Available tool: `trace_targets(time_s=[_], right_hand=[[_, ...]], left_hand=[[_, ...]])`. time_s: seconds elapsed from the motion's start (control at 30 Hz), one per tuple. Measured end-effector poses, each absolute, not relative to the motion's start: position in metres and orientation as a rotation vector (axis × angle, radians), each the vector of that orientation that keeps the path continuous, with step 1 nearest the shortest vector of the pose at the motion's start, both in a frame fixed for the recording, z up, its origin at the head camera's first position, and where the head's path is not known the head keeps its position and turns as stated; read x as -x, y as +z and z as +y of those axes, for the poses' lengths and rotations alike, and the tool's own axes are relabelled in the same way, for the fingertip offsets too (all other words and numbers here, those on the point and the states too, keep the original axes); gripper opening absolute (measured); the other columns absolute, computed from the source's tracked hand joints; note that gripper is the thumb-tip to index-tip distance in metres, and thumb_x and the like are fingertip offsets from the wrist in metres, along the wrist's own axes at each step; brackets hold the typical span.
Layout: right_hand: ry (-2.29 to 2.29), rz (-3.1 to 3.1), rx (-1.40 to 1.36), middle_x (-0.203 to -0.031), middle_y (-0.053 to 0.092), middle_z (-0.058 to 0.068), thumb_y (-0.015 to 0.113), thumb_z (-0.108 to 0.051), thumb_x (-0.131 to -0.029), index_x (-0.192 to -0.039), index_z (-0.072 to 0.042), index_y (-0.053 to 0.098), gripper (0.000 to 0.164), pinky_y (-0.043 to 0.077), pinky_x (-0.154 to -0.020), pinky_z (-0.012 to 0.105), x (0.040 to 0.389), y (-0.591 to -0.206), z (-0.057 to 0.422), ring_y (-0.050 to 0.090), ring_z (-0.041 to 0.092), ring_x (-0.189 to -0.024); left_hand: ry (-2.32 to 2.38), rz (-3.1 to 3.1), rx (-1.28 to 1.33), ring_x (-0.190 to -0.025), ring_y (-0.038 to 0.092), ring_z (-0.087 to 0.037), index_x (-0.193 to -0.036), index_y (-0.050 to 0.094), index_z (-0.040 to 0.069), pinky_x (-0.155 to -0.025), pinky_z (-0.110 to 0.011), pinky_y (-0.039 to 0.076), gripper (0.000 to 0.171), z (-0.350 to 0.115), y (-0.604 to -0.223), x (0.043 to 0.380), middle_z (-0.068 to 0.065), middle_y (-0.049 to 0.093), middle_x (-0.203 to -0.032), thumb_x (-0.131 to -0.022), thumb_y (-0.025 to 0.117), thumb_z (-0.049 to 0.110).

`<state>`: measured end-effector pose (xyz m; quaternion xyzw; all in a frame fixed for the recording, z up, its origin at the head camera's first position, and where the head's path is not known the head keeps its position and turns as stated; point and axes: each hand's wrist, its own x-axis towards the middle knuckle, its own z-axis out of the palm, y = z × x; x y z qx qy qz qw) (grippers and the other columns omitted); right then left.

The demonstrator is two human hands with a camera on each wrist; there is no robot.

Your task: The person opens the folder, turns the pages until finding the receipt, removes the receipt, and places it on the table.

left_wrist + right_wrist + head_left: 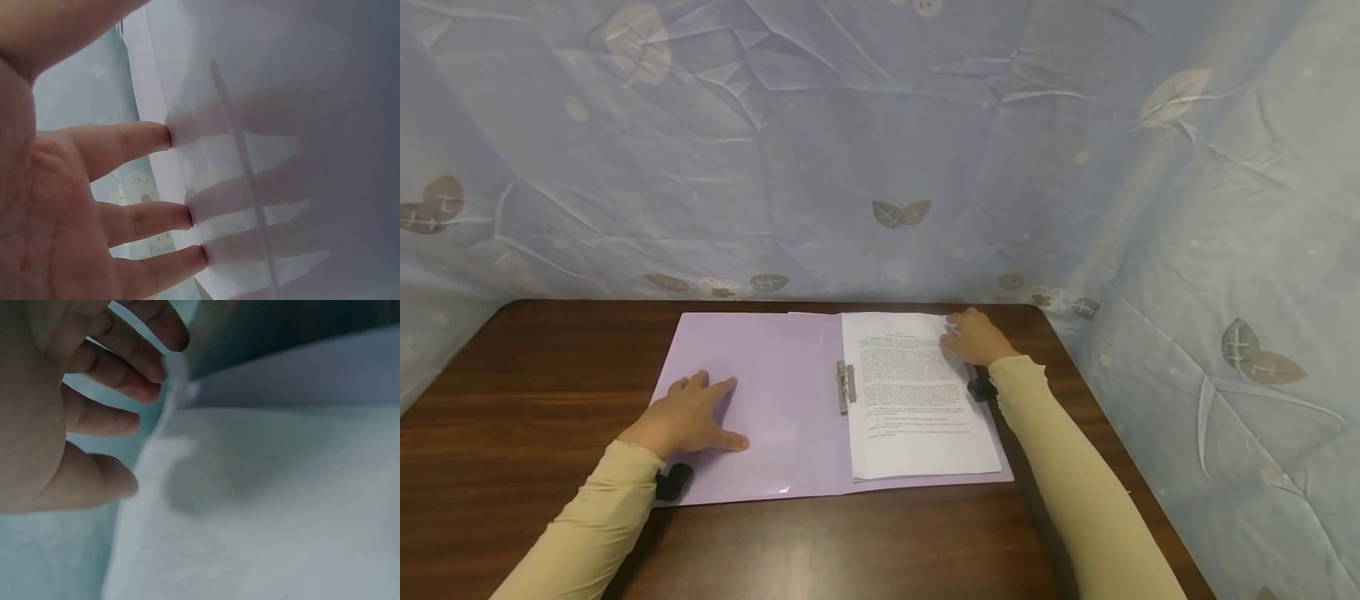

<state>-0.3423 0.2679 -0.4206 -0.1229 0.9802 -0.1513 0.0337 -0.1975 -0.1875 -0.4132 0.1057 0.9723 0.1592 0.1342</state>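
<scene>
A light purple folder (775, 400) lies spread flat on the table. On its right half rests a stack of printed paper (917, 454), beside a metal clip (842, 387) near the spine. My left hand (685, 417) is over the folder's left cover with its fingers spread; in the left wrist view the fingertips (159, 134) touch the smooth cover (250, 94). At the upper right corner of the paper is my right hand (981, 337). The right wrist view has its thumb and fingers apart, loosely bent, near the edge of the sheets (250, 506), nothing gripped between them.
The dark brown wooden table (850, 542) reaches back to a pale blue cloth with leaf prints (820, 167), which hangs behind and along the right side. A small black device (676, 482) sits at the left wrist, another black device (981, 389) at the right.
</scene>
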Motion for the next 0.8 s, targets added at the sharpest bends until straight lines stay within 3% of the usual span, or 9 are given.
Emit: trace_targets(time_s=[0.13, 0.33, 0.57, 0.8], right_hand=[[-0.402, 3.013, 0.329, -0.137, 0.055, 0.028, 0.057, -0.025, -0.104, -0.146, 0.004, 0.053, 0.052, 0.045, -0.108, 0.057, 0.350, -0.431, 0.265, 0.055, 0.040, -0.126], [-0.387, 3.002, 0.338, -0.125, 0.055, 0.024, 0.060, -0.028, -0.101, -0.134, 0.003, 0.061, 0.045, 0.047, -0.099, 0.057, 0.356, -0.439, 0.265, 0.052, 0.038, -0.114], [-0.419, 2.980, 0.342, -0.136, 0.051, 0.028, 0.062, -0.027, -0.100, -0.142, 0.007, 0.057, 0.054, 0.042, -0.108, 0.057, 0.356, -0.440, 0.267, 0.047, 0.042, -0.126], [-0.339, 3.002, 0.317, -0.144, 0.055, 0.028, 0.062, -0.029, -0.101, -0.145, 0.002, 0.057, 0.053, 0.036, -0.111, 0.063, 0.350, -0.431, 0.261, 0.049, 0.048, -0.132]], left_hand=[[0.460, 2.821, -0.312, -0.137, 0.027, -0.071, -0.151, 0.046, -0.002, -0.099, -0.082, 0.035, 0.112, -0.187, -0.413, 0.198, -0.048, 0.031, -0.150, -0.069, 0.088, 0.061], [0.452, 2.824, -0.301, -0.135, 0.029, -0.071, -0.151, 0.046, -0.002, -0.098, -0.081, 0.037, 0.112, -0.186, -0.412, 0.197, -0.047, 0.032, -0.150, -0.069, 0.088, 0.061], [0.447, 2.830, -0.309, -0.134, 0.032, -0.071, -0.151, 0.046, -0.002, -0.097, -0.080, 0.039, 0.112, -0.186, -0.412, 0.196, -0.046, 0.034, -0.148, -0.069, 0.088, 0.061], [0.458, 2.816, -0.301, -0.136, 0.028, -0.071, -0.152, 0.045, -0.002, -0.099, -0.081, 0.036, 0.113, -0.186, -0.412, 0.198, -0.047, 0.031, -0.150, -0.070, 0.088, 0.061]])
